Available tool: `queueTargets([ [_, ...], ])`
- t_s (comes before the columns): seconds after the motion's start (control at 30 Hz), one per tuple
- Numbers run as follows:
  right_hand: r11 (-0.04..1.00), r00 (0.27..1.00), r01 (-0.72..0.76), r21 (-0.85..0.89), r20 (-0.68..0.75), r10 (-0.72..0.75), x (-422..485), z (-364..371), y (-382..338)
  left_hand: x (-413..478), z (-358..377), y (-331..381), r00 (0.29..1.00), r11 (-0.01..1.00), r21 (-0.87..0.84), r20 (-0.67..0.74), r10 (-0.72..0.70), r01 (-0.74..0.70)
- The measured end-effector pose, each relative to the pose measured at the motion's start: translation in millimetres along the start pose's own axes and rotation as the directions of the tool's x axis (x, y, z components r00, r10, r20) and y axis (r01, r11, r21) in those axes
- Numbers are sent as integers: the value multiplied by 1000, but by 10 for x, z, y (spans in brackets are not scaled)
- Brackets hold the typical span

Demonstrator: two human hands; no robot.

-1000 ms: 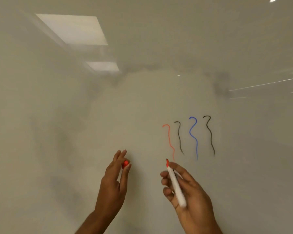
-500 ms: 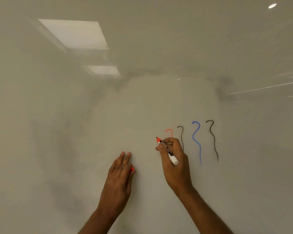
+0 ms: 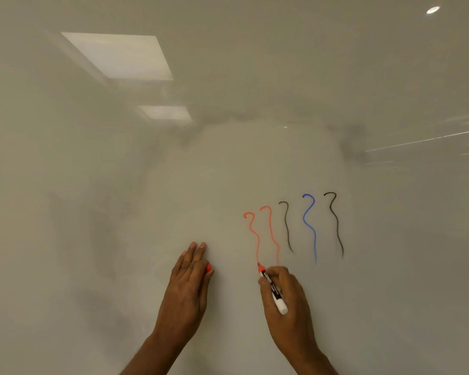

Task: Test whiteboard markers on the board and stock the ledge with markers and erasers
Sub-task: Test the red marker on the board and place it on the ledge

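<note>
- the whiteboard (image 3: pixel 119 239) filled the view, glossy and smeared grey, with ceiling lights mirrored in it; no ledge or eraser was in sight.
- five test squiggles stood on it in a row: two red, then black, blue, black. the leftmost red squiggle (image 3: pixel 252 234) ended right at the marker's tip.
- the left hand (image 3: pixel 187 290) lay flat against the board, fingers straight and together, left of the squiggles.
- the right hand (image 3: pixel 287 307) had its fingers curled round the marker (image 3: pixel 273 292), pinching it near the nib, the red tip seemingly on the board.
- the marker looked light, stiff and smooth; a hold close to the nib gives control for writing, while mid-barrel would likely suit carrying it.
- the red cap (image 3: pixel 208 267) peeped from beneath the left fingers; how it was held there could not be told. small and slick, it would probably slip easily, so its sides seemed the place to pinch.
</note>
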State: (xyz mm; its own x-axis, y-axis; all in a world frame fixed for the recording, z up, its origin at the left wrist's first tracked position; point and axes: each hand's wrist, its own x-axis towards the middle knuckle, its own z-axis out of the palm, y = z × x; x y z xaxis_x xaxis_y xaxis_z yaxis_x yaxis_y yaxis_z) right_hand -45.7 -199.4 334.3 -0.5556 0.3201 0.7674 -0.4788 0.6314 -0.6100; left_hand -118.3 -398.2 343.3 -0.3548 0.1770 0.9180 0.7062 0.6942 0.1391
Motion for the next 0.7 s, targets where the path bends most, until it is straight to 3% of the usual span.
queueTargets([
  [0.1,978,986,-166,128,54,160,-145,-122,-6,-5,-57,174,984,972,-163,-27,-178,172],
  [0.2,940,987,-162,300,51,154,-230,-269,-226,26,-185,491,872,754,-498,10,-490,429],
  [0.27,905,985,-150,397,136,104,-299,-336,-405,92,-267,663,737,431,-725,156,-657,537],
  [0.33,885,969,-135,445,247,23,-373,-369,-535,129,-328,757,601,-47,-851,407,-688,523],
  [0.37,876,957,-131,464,291,-12,-399,-377,-584,132,-359,787,553,-229,-844,499,-668,485],
  [0.43,864,934,-134,485,354,-54,-425,-377,-634,109,-419,853,496,-436,-792,608,-620,426],
  [0.53,847,916,-147,511,393,-78,-439,-343,-636,39,-488,932,481,-523,-754,656,-581,397],
  [0.7,821,901,-174,544,424,-90,-485,-280,-586,-120,-517,1027,478,-472,-764,644,-598,439],
])
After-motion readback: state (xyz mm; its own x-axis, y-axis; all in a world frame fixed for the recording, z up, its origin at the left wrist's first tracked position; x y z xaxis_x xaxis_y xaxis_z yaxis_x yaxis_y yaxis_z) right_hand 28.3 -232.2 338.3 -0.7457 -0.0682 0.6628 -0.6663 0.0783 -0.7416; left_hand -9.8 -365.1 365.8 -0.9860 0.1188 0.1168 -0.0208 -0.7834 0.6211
